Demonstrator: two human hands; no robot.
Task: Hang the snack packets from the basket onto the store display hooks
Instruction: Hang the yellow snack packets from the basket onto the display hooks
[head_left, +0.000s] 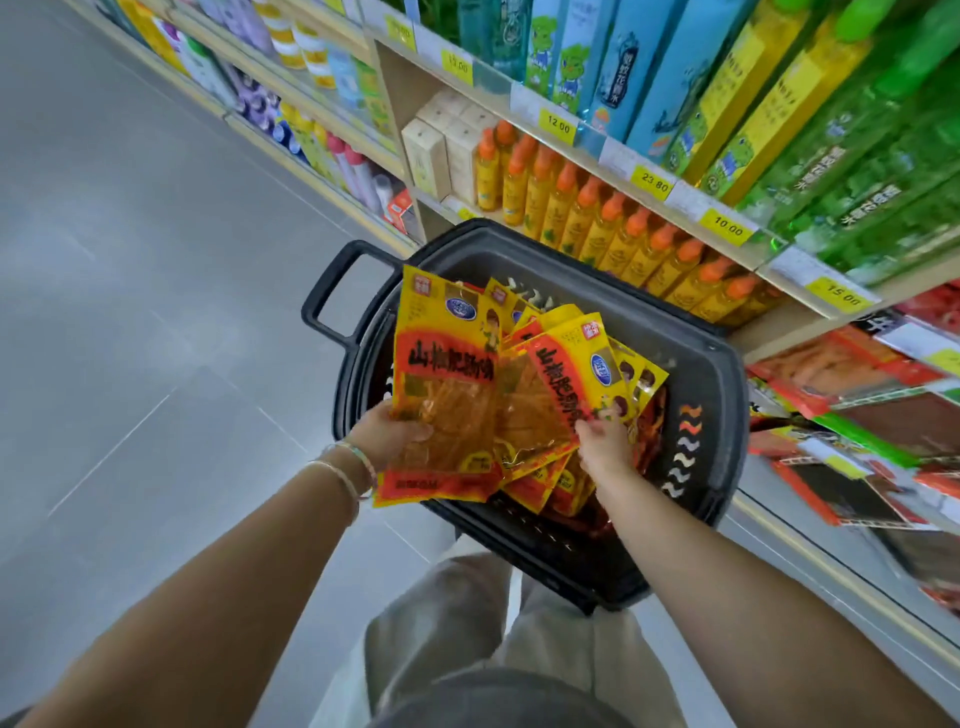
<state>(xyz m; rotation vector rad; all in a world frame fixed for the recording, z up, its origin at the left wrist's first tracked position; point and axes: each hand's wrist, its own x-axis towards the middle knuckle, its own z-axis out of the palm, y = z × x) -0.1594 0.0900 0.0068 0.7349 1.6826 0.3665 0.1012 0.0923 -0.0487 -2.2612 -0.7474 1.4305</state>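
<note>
Head view, sole view available.

Step in hand, judged: gathering stock from the basket (717, 374) ahead of hanging. Nothing seen on a hook yet.

Left hand (387, 434): closed on the lower edge of one large yellow-and-red snack packet (441, 384), thumb on the front face, fingers (415, 431) curled around the side. Packet held upright, raised over the basket's left half, top edge toward the shelves.

Right hand (602, 441): pinched on the lower corner of a second packet (566, 374), tilted, fanned with others just behind it. Whether the pinch takes in one packet or several: cannot tell.

Basket: dark plastic, on the floor (130, 312) just beside the shelving, handle (332, 296) to the left. More packets lying inside under the fanned group.

Counts: hands, two. Basket, one. Packets clearly separable, roughly five or six of the yellow kind; the rest overlapped, so no exact count. Darker red packs deeper in the basket, number unreadable. Orange-capped bottles (613, 223) on the shelf behind the basket, about a dozen in the front row.

Display hooks: not identifiable; blurred red packs (831, 364) at lower right possibly hanging stock.

Next move, judged: lift clear, turn toward the hooks, find each packet's top hole, thread one at a time. Risk: the fanned bunch slipping from the right pinch.
</note>
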